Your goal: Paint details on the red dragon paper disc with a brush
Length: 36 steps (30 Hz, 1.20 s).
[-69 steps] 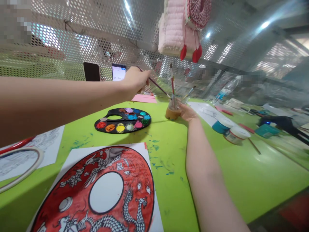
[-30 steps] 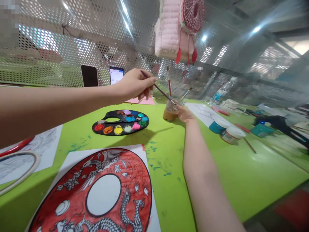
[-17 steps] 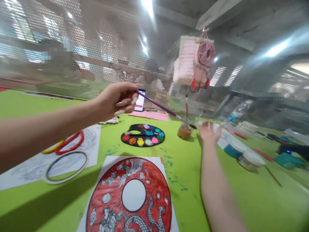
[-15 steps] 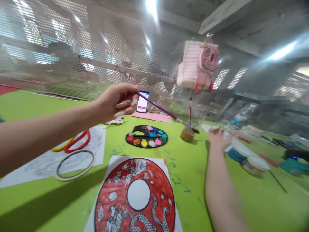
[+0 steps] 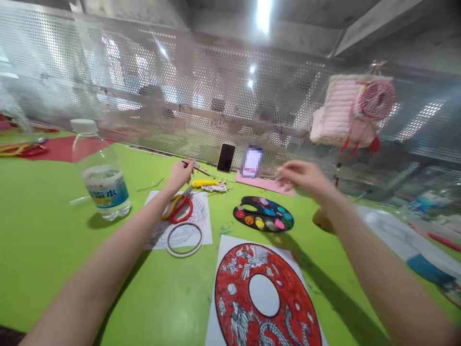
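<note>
At the far side of the table, my left hand [image 5: 183, 174] pinches a thin dark-handled paintbrush [image 5: 203, 171], which points right. A yellow-handled tool [image 5: 205, 183] and crumpled paper [image 5: 216, 187] lie just beside it. Slightly blurred, my right hand [image 5: 302, 178] hovers above a pink strip [image 5: 264, 184]; its fingers are loosely bent and apart, with nothing visible in them. The black paint palette [image 5: 264, 198] sits between my arms, dabs of several colours on it. Closer to me lies a sheet with a red-painted ring picture [image 5: 225, 274] of a dragon and a bird.
Red-and-yellow scissors [image 5: 185, 211] and a tape roll [image 5: 172, 249] rest on a printed sheet [image 5: 205, 216]. A water bottle [image 5: 106, 187] stands left. Two phones lean at the back, one dark [image 5: 226, 158]. My right forearm partly hides a brush pot [image 5: 321, 220]. A pink fluffy bag [image 5: 338, 110] hangs right.
The view has swung left, showing the bottle and dark phone. My left hand has moved back from the brush pot with the paintbrush; my right hand has come in from the right side.
</note>
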Available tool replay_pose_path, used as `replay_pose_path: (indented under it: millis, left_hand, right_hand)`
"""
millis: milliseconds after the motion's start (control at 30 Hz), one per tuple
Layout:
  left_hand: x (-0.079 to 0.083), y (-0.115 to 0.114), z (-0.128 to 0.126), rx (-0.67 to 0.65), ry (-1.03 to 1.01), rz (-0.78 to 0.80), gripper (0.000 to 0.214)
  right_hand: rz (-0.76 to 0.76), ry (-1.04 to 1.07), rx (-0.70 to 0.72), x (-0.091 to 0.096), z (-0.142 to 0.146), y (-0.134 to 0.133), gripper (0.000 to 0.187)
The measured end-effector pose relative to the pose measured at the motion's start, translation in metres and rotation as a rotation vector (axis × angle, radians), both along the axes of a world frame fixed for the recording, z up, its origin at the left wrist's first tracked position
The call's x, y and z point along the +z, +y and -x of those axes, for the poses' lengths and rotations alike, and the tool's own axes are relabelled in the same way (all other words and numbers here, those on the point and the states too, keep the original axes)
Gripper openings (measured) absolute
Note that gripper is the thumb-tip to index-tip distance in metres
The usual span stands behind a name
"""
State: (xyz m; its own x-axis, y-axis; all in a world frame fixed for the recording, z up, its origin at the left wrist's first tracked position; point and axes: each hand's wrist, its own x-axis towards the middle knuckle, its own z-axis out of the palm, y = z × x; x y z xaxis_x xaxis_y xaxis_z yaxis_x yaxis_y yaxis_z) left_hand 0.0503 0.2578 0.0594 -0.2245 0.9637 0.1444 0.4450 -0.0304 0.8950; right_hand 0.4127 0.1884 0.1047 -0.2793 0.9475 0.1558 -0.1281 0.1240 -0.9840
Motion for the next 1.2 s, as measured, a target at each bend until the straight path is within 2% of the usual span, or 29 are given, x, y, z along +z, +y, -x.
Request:
replay_pose_path:
  millis: [100, 167, 233, 333, 500, 700, 933, 1067, 1200]
  left_hand:
    - [-0.013, 0.007, 0.000, -0.021, 0.057, 0.013, 0.033]
    - [-0.020, 0.010, -0.002, -0.040, 0.083, 0.011, 0.033]
    - [-0.027, 0.013, -0.003, -0.051, 0.106, 0.005, 0.033]
    - [-0.036, 0.018, -0.001, -0.043, 0.134, -0.007, 0.032]
    - [-0.045, 0.027, 0.007, -0.018, 0.167, -0.016, 0.032]
    - [-0.048, 0.031, 0.012, -0.056, 0.188, -0.013, 0.033]
    - [-0.048, 0.033, 0.017, -0.067, 0.199, 0.053, 0.033]
    - [-0.048, 0.035, 0.017, -0.052, 0.200, 0.098, 0.033]
    - [-0.049, 0.036, 0.017, -0.040, 0.190, 0.117, 0.033]
  right_hand:
    - [0.029, -0.537, -0.156, -0.036, 0.074, 0.046, 0.021]
    - [0.017, -0.781, -0.229, -0.054, 0.108, 0.070, 0.028]
    - [0.015, -0.947, -0.256, -0.065, 0.128, 0.090, 0.032]
    - [0.045, -1.095, -0.232, -0.075, 0.144, 0.109, 0.034]
    - [0.111, -1.179, -0.150, -0.096, 0.154, 0.124, 0.033]
    - [0.120, -1.126, -0.169, -0.108, 0.153, 0.133, 0.031]
    - [0.034, -1.062, -0.140, -0.117, 0.165, 0.136, 0.032]
    - [-0.036, -1.105, -0.095, -0.122, 0.177, 0.138, 0.029]
    - [-0.115, -1.185, -0.040, -0.119, 0.174, 0.135, 0.031]
